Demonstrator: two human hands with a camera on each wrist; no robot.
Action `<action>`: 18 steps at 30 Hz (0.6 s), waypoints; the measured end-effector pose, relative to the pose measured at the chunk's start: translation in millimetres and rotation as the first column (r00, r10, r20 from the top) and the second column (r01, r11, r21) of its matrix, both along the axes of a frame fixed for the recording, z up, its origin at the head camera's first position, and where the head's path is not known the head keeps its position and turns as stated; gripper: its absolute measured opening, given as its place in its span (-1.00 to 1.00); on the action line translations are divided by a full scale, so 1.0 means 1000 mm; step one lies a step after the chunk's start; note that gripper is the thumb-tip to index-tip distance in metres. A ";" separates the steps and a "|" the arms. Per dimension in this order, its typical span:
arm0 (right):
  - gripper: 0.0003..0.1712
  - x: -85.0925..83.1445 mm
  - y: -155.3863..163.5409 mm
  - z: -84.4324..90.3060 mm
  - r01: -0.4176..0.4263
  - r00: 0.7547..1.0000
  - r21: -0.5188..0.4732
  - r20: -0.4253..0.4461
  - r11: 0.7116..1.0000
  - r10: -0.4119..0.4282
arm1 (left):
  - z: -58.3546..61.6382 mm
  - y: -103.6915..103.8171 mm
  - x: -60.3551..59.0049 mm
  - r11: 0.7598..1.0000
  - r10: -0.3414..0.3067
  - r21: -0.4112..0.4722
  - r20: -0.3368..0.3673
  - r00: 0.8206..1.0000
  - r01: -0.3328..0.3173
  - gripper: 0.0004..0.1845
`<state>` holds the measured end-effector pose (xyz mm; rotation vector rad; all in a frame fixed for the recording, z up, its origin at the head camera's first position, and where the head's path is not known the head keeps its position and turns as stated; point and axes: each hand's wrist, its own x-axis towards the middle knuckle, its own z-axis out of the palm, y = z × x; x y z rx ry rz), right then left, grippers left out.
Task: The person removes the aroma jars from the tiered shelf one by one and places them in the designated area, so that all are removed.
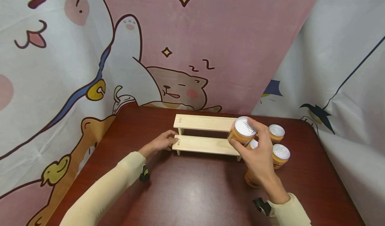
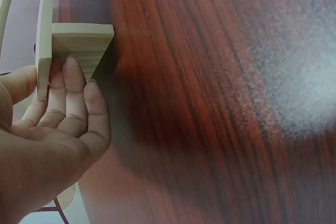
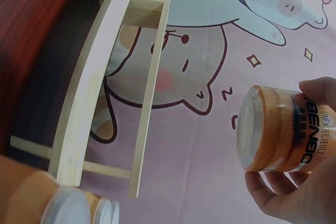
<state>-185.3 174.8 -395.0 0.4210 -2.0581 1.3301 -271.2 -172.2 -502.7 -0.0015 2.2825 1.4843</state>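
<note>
My right hand (image 1: pixel 261 152) grips an orange can (image 1: pixel 243 129) with a silver lid, raised above the right end of a two-step wooden rack (image 1: pixel 207 144). Dark lettering shows on its side in the right wrist view, where the can (image 3: pixel 281 129) lies between thumb and fingers. At the rack's left end, my left hand (image 1: pixel 163 140) holds the lower step. The left wrist view shows that thumb on one face of the board (image 2: pixel 45 51) and the curled fingers (image 2: pixel 74 98) behind it, by the triangular end support (image 2: pixel 86 45).
Several more orange cans stand right of the rack, among them a rear can (image 1: pixel 276 132) and a front can (image 1: pixel 280 155); my right hand partly hides others. A dark red wooden table (image 1: pixel 186 192) carries everything. Behind it hangs a cartoon-printed cloth (image 1: pixel 234 45).
</note>
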 end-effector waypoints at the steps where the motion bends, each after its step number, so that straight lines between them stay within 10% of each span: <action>1: -0.03 0.000 0.001 0.000 0.000 1.000 -0.004 0.001 1.000 0.000 | 0.000 0.000 0.000 1.000 -0.001 0.000 -0.001 1.000 0.001 -0.62; 18: -0.02 0.002 0.016 0.001 0.006 1.000 -0.016 0.006 1.000 -0.006 | 0.001 0.000 0.001 1.000 -0.001 0.005 -0.006 1.000 0.001 -0.61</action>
